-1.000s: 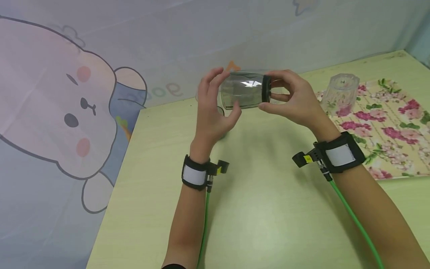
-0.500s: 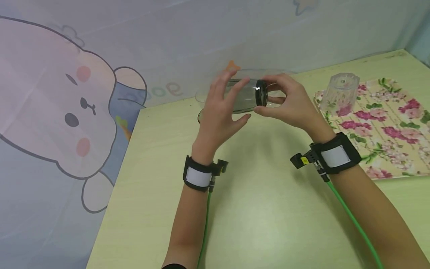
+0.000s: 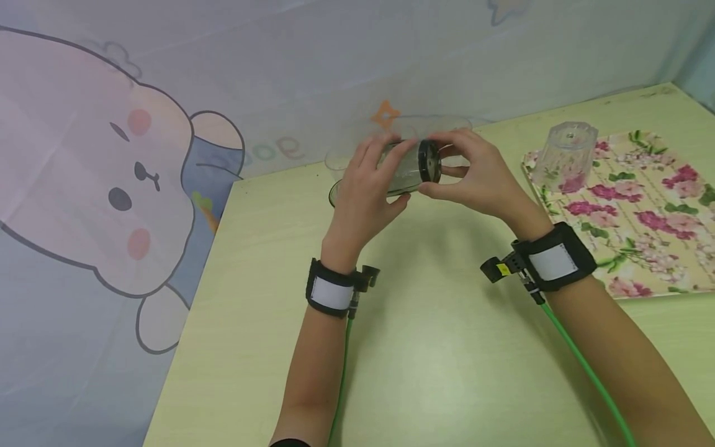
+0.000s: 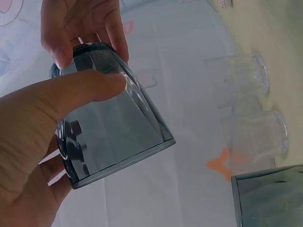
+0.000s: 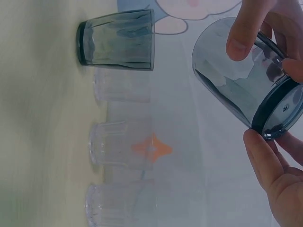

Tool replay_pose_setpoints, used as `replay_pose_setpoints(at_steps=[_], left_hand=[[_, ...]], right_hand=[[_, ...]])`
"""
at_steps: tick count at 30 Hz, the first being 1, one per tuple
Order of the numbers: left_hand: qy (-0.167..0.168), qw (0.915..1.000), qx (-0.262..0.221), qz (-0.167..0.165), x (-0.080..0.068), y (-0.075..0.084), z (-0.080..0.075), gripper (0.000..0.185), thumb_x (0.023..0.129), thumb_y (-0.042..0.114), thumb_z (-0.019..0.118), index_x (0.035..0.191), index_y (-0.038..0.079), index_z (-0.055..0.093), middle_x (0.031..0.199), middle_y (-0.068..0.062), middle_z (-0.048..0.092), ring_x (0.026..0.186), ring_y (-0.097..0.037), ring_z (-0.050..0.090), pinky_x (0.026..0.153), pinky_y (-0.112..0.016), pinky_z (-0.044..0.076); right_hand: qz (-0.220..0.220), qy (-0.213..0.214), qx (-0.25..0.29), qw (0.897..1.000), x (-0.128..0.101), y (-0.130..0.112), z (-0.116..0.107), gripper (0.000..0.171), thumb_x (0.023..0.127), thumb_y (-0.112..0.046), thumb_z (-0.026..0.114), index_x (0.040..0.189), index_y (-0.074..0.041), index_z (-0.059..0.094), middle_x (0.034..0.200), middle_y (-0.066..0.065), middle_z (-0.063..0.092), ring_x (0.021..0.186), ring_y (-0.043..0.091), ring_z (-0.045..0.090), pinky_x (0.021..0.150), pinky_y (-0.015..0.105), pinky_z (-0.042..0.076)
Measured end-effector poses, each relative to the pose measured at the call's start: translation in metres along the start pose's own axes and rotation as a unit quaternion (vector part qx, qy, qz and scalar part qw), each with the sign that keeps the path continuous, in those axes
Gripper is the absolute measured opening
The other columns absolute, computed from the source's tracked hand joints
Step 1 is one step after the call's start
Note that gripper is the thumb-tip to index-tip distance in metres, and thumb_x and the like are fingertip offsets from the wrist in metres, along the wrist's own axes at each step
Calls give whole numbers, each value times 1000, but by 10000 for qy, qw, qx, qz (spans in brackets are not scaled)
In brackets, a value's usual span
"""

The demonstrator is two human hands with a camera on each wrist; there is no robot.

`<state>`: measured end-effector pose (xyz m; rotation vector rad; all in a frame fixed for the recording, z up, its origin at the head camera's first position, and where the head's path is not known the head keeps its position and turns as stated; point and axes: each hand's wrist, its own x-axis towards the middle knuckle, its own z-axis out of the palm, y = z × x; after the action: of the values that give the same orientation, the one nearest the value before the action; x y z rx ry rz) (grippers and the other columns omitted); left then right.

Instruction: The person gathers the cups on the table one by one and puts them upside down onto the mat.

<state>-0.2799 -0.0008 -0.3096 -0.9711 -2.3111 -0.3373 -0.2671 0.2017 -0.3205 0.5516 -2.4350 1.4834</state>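
Both hands hold a grey-tinted drinking glass (image 3: 403,176) tipped on its side above the table, its thick dark base turned to the right. My left hand (image 3: 360,194) wraps its body from the left, fingers over the top; the left wrist view shows the thumb (image 4: 97,87) lying across its wall. At the base end, my right hand (image 3: 475,177) grips it with the thumb below and the fingers above. Behind the left hand, a second tinted glass (image 5: 116,40) stands upright, mostly hidden in the head view.
Several clear glasses, one of them here (image 5: 122,144), stand in a row along the table's back edge by the printed cloth. On the right, a clear glass (image 3: 566,155) sits upside down on a flowered tray (image 3: 659,248). Green cables run from both wrist cameras.
The held glass has come down slightly and its base has turned more toward the head camera. My left hand has shifted right along its body; the right hand has moved slightly left and down.
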Motion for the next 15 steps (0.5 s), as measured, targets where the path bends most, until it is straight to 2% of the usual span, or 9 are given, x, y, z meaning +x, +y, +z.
replay_pose_setpoints(at_steps=[15], left_hand=[[173,9998,14,-71,0,3,-4,65,75,23,78,134,16,52,133,-7,53,125,-23,48,106,-30,44]], right_hand=[[-65,-99,100,9999,-1,-6,-2,70,78,-14,78,141,-15,46,130,4,49,115,13,50,100,35,51]])
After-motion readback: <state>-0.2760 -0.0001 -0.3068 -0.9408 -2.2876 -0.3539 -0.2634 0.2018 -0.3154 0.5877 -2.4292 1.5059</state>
